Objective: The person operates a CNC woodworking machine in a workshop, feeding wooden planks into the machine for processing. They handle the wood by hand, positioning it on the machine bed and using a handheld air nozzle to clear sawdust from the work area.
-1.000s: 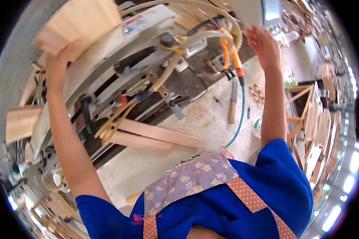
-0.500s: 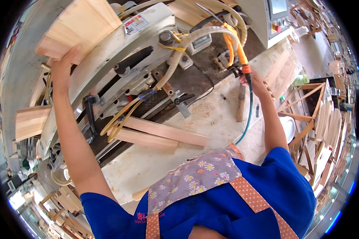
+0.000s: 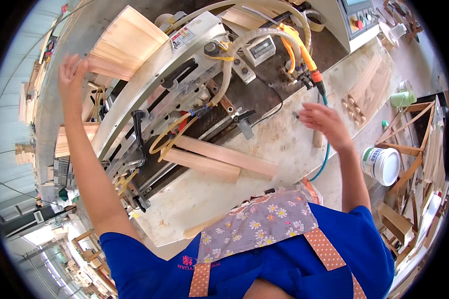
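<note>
My left hand (image 3: 72,74) is raised at the far left with its fingers apart. It is beside the lower left corner of a pale wooden panel (image 3: 127,45), which leans on the machine's curved white frame (image 3: 149,74). Whether a fingertip touches the panel I cannot tell. My right hand (image 3: 325,125) hovers above the pale worktop (image 3: 284,144), fingers stretched out and holding nothing. Beyond it an orange air blow gun (image 3: 298,47) stands at a black holder, with a teal hose (image 3: 326,154) running down from it. Two narrow wood strips (image 3: 224,155) lie across the machine's near edge.
Several wooden pegs (image 3: 354,109) lie beside a wood board (image 3: 369,82) at the right. A white bucket (image 3: 386,167) and a wooden frame (image 3: 409,144) are past the worktop. A control box (image 3: 356,25) with a red button stands at the back. Thick hoses (image 3: 229,65) loop over the machine.
My left hand has come off the wooden panel's face to its left side. My right hand has drawn back from the air gun's lower end toward me, fingers extended. The view has shifted.
</note>
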{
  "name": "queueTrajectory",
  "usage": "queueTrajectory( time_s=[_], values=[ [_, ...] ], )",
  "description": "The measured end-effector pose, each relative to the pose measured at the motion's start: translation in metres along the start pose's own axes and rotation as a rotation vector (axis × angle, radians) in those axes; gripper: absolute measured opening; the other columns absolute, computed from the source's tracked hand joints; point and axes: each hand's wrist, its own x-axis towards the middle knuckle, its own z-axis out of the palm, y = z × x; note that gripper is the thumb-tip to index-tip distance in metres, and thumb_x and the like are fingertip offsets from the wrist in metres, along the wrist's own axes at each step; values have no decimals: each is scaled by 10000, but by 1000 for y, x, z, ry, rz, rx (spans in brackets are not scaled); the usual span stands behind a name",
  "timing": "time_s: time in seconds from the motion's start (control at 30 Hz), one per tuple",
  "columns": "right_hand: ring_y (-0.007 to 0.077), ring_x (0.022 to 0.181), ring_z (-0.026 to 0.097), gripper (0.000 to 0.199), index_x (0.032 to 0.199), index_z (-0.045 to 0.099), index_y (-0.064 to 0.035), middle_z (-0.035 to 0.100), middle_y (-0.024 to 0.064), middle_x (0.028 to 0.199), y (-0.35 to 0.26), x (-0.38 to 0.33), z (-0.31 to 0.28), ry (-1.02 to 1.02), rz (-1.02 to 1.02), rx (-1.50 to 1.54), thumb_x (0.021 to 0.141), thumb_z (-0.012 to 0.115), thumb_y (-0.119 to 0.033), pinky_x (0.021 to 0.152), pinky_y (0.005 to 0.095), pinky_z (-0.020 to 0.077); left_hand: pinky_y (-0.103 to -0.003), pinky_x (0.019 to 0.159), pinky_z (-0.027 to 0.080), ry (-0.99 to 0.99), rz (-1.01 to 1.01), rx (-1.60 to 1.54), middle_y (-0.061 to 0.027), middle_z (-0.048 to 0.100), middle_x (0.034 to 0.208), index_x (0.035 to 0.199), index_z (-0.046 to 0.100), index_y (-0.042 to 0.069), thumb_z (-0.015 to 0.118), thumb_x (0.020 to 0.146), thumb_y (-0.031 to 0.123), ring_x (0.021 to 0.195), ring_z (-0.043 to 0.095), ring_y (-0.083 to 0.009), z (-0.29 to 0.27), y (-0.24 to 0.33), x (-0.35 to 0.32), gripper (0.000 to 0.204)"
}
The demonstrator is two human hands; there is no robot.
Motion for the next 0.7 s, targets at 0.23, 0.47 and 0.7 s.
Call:
queueTrajectory(
  time_s=[0.23, 0.47, 0.7],
  values=[
    [318, 1446, 252, 838, 1518, 79, 35, 230, 226, 1548, 110, 92, 10, 534, -553, -9, 879, 610, -72, 1127, 371, 308, -293, 895, 456, -355, -271, 486, -78, 579, 1208, 1347, 517, 2, 692, 865, 453, 1050, 555, -146, -7, 23, 26, 683],
    [286, 1287, 488, 760, 1516, 214, -30, 420, 179, 1450, 112, 120, 7, 718, -726, -207, 876, 619, -91, 992, 359, 454, -275, 815, 476, -367, -261, 687, 4, 613, 1041, 1277, 581, 33, 641, 901, 471, 958, 551, -82, 1, 35, 33, 581],
    [428, 1246, 478, 684, 1425, 383, 19, 514, 302, 1310, 123, 137, 19, 798, -694, -447, 827, 556, -266, 1053, 451, 371, -244, 776, 528, -343, -299, 596, -11, 639, 1074, 1224, 601, 72, 607, 947, 416, 897, 613, -82, -15, 17, 41, 442]
  ],
)
